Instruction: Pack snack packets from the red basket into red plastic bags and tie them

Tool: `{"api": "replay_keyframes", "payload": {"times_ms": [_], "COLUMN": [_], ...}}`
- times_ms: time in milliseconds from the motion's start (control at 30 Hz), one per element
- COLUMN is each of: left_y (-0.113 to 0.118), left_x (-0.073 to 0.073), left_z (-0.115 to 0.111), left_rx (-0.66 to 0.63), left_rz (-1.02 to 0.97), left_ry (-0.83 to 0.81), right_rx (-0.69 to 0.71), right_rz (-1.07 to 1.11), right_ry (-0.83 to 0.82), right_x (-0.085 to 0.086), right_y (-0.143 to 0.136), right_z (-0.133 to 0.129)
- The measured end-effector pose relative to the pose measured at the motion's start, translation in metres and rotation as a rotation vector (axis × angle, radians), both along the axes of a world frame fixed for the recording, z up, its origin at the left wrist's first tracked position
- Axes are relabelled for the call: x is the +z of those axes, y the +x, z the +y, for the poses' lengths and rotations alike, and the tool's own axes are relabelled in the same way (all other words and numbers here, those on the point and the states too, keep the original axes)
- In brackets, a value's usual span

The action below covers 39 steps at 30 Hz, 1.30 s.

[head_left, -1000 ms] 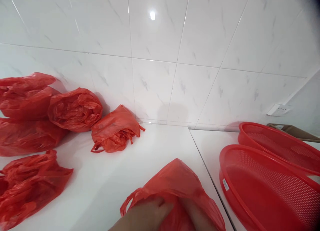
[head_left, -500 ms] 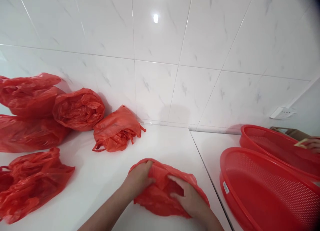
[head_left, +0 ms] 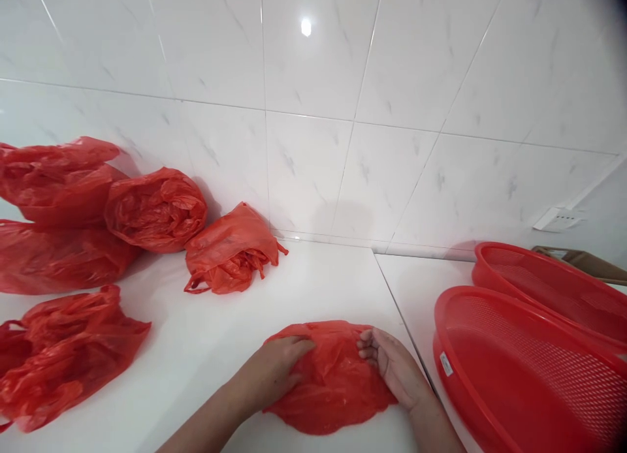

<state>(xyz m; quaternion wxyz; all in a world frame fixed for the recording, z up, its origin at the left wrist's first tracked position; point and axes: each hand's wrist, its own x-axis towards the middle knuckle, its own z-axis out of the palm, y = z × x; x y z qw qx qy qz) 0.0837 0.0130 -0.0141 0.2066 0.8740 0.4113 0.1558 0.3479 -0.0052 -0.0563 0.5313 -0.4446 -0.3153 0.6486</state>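
Note:
A red plastic bag [head_left: 333, 381] lies bunched on the white table at the bottom centre, roughly rounded in outline. On its left side rests my left hand [head_left: 279, 368], the thumb apart from the fingers and the palm turned toward the bag. At the bag's right edge is my right hand [head_left: 389, 365], palm facing inward with its fingers loosely curved and apart, touching the plastic. Neither hand visibly grips the bag.
Several other red bags [head_left: 157, 210] are piled on the left of the table [head_left: 196, 348]; a smaller one [head_left: 235, 249] sits near the tiled wall. Two red mesh baskets [head_left: 519, 368] stand at the right, with a brown box [head_left: 582, 262] behind them.
My right hand has moved up and outward to the bag's right edge. The bag's opening has folded over and looks flatter. Another person's hand at the far right is gone from view.

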Motion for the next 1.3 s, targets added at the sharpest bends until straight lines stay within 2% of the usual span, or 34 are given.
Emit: {"api": "replay_keyframes", "payload": {"times_ms": [133, 367, 500, 600, 667, 767, 833, 900, 1100, 1300], "left_y": [-0.001, -0.006, -0.007, -0.004, -0.001, 0.003, 0.005, 0.007, 0.010, 0.011], "left_x": [-0.004, -0.020, -0.027, -0.026, -0.023, -0.018, -0.017, -0.019, -0.025, -0.015], "left_z": [-0.004, -0.003, -0.001, -0.002, -0.004, -0.011, -0.016, -0.021, -0.025, -0.022], "left_rx": [-0.049, -0.050, -0.071, -0.087, -0.114, -0.171, -0.204, -0.227, -0.214, -0.180], "left_rz": [-0.006, -0.023, -0.031, -0.072, -0.100, -0.078, -0.042, -0.002, 0.064, -0.057], "left_ry": [0.016, 0.210, 0.307, 0.339, 0.318, 0.255, 0.226, 0.203, 0.187, 0.341], "right_rx": [0.026, -0.067, -0.138, -0.199, -0.152, 0.022, 0.138, 0.194, 0.169, 0.142], "right_rz": [0.011, -0.095, -0.458, -0.779, -0.939, -1.114, -1.194, -1.254, -1.324, -1.384], "right_ry": [0.029, -0.017, 0.117, 0.249, 0.334, 0.444, 0.432, 0.377, 0.384, 0.430], "right_x": [0.000, -0.002, 0.002, 0.009, 0.013, 0.012, 0.009, 0.005, 0.006, 0.006], "right_y": [-0.001, -0.004, -0.012, -0.023, -0.031, -0.040, -0.042, -0.041, -0.034, -0.044], "right_z": [-0.001, -0.001, -0.003, -0.010, -0.015, -0.018, -0.017, -0.015, -0.010, -0.014]}}
